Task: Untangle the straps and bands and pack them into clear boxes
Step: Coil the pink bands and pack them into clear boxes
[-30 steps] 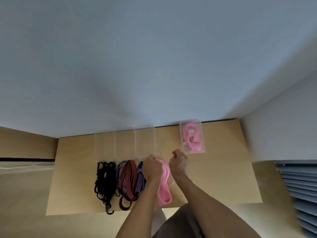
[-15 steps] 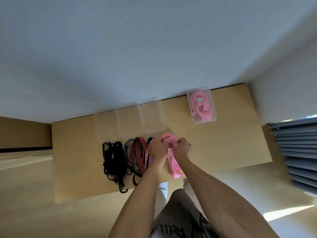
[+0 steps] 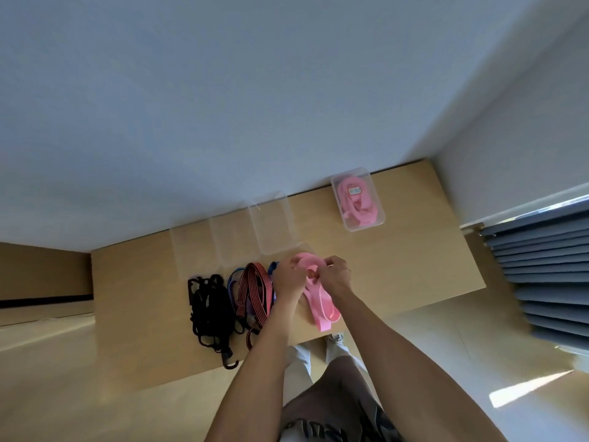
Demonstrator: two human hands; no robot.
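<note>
Head camera, looking down at a light wooden table [image 3: 414, 266] pushed up against a pale wall [image 3: 255, 106]. Both hands are over the middle of it, working on a pink strap [image 3: 322, 306]. The left hand [image 3: 288, 279] has its fingers curled in on the upper loop of the strap, and the right hand [image 3: 336, 275] pinches the same loop from the other side, the two hands nearly touching. The rest of the pink strap trails down toward the near edge of the table, lying flat.

Just left of the hands there's a red striped strap [image 3: 255, 290] with blue and purple bands [image 3: 234, 280] tucked under it, hard to say how many since they overlap. Further left sits a tangled pile of black cords [image 3: 208, 309] with a hook end at the table edge.

Behind those, three empty clear boxes [image 3: 271, 224] stand side by side near the wall. Well off to the right is another clear box [image 3: 357, 199], already holding a coiled pink band [image 3: 358, 202] with a small label on it.

Grey blinds [image 3: 548, 275] show at the right edge.
</note>
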